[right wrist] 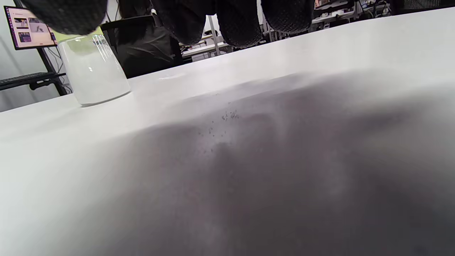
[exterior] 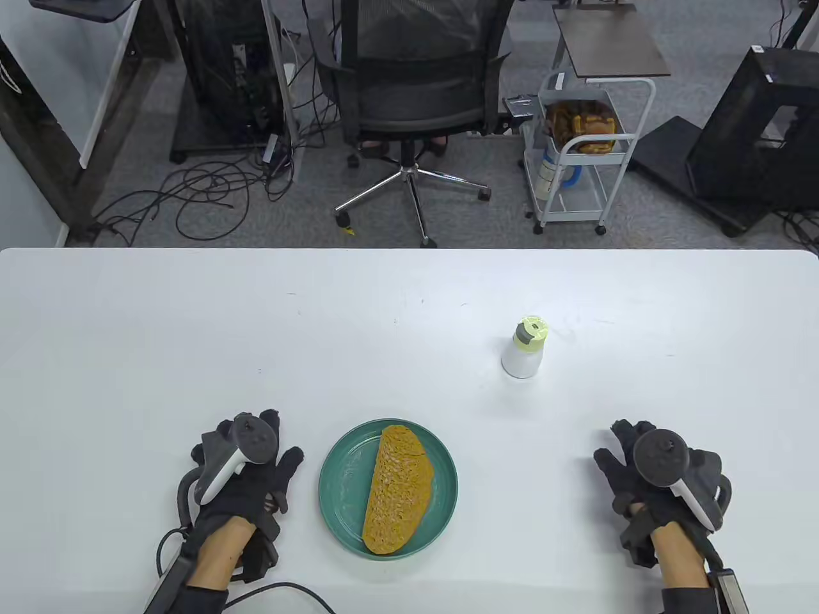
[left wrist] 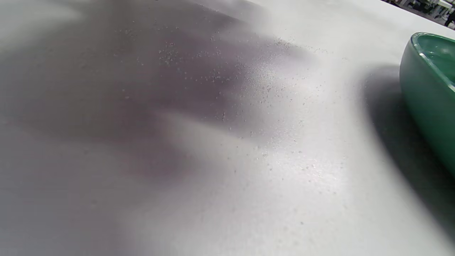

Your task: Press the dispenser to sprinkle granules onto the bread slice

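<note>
A golden-brown, seed-speckled bread slice point(exterior: 397, 490) lies on a teal plate point(exterior: 339, 486); the white dispenser point(exterior: 523, 357) has a lime-green cap.

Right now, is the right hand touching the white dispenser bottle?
Apart. The table view shows the right hand near the table's front edge, with bare white table between it and the dispenser bottle, which stands upright, farther back.

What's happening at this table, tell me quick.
Nothing is being handled yet. The left hand and right hand rest on the white table, holding nothing. A bread slice lies on a green plate between them. The white dispenser with a lime-green top stands upright farther back, nearer the right hand, untouched. A few stray granules speckle the table by the plate.
</note>
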A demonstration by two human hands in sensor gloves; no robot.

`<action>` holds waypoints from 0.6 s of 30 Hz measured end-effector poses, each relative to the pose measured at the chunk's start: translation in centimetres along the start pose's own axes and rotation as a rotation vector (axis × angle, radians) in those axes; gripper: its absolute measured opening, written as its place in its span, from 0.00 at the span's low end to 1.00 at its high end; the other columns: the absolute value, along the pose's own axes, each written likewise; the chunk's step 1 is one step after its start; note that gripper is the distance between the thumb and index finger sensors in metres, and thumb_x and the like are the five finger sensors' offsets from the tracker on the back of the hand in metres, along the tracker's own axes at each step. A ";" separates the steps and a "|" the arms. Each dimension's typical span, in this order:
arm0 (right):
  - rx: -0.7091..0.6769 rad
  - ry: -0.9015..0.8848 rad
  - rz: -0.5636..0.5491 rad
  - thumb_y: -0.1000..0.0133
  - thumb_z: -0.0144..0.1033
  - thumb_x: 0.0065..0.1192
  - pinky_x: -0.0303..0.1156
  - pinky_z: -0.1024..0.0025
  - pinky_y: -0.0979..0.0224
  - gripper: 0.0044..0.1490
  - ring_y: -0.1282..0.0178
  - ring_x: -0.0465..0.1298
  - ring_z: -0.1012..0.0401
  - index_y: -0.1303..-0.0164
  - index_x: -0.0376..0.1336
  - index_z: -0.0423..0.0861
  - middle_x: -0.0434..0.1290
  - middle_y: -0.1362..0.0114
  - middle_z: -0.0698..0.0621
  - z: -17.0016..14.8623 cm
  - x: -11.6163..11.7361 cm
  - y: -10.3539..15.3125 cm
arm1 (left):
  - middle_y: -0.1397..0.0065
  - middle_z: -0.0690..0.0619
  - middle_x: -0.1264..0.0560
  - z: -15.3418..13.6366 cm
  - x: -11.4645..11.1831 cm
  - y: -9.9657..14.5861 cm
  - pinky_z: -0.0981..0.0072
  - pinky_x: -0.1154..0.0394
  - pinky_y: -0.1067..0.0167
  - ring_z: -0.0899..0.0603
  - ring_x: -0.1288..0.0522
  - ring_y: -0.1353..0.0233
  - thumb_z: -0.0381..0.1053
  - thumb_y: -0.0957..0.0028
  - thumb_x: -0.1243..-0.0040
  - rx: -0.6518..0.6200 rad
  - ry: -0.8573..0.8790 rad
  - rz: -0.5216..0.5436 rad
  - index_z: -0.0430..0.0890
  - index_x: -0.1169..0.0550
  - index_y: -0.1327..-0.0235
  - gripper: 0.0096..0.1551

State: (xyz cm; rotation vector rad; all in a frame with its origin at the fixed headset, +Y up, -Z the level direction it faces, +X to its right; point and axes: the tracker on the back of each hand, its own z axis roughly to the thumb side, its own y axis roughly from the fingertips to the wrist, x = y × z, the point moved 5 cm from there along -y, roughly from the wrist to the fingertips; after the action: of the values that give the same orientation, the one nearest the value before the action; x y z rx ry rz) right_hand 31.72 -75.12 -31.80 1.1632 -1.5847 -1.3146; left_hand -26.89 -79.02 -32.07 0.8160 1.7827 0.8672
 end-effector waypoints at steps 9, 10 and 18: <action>0.007 -0.039 0.014 0.49 0.53 0.60 0.44 0.23 0.25 0.41 0.19 0.55 0.31 0.28 0.60 0.46 0.60 0.17 0.35 -0.1 0.2 0.1 | 0.10 0.52 0.72 0.1 0.0 -0.1 0.31 0.81 0.25 0.40 0.76 0.11 0.73 0.46 0.60 -0.013 0.002 0.000 0.67 0.68 0.21 0.50; 0.005 -0.037 0.016 0.49 0.53 0.60 0.44 0.23 0.25 0.41 0.19 0.55 0.31 0.28 0.60 0.46 0.60 0.17 0.35 0.0 0.2 0.0 | 0.10 0.53 0.72 0.1 0.0 -0.1 0.31 0.81 0.25 0.40 0.76 0.11 0.73 0.46 0.60 -0.013 0.003 0.001 0.67 0.68 0.21 0.50; 0.019 -0.027 0.018 0.49 0.53 0.60 0.44 0.23 0.25 0.41 0.19 0.55 0.31 0.28 0.60 0.45 0.60 0.17 0.35 -0.3 0.3 0.1 | 0.22 0.37 0.33 1.5 1.6 1.6 0.36 0.49 0.21 0.35 0.30 0.31 0.66 0.42 0.53 -0.077 0.038 0.098 0.50 0.46 0.17 0.43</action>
State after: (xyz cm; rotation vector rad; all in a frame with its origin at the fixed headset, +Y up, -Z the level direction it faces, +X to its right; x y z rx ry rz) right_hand 31.89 -75.46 -31.68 1.1444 -1.6272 -1.3108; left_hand -25.71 -76.54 -31.87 0.8479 1.7424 1.0156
